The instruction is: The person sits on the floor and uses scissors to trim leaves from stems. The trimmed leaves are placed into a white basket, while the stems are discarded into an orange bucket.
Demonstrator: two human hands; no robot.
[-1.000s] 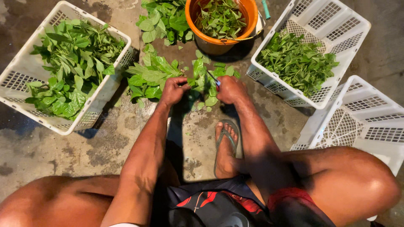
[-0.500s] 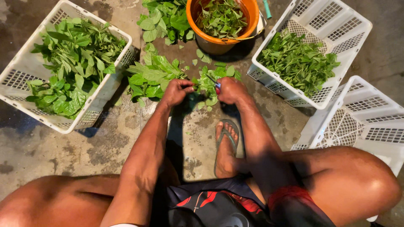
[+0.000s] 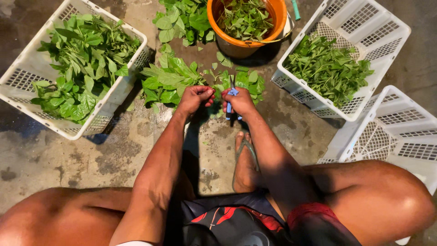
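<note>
I am squatting over a concrete floor. My left hand [image 3: 195, 97] is closed around the stems of a leafy green bunch [image 3: 170, 82] lying on the floor. My right hand [image 3: 239, 102] grips blue-handled scissors [image 3: 231, 98], whose blades point up into the leaves just right of the left hand. The two hands are almost touching. More cut greens [image 3: 246, 82] lie right of the scissors.
A white plastic crate [image 3: 27, 98] of large leaves stands at left. An orange bucket [image 3: 243, 41] of greens sits at top centre. Another white crate [image 3: 359, 27] of smaller leaves is at right, with an empty white crate [image 3: 391, 136] below it. My sandalled foot [image 3: 246, 164] rests below the hands.
Both hands have drawn slightly closer together and toward me over the bunch. The scissors now stand more upright between them.
</note>
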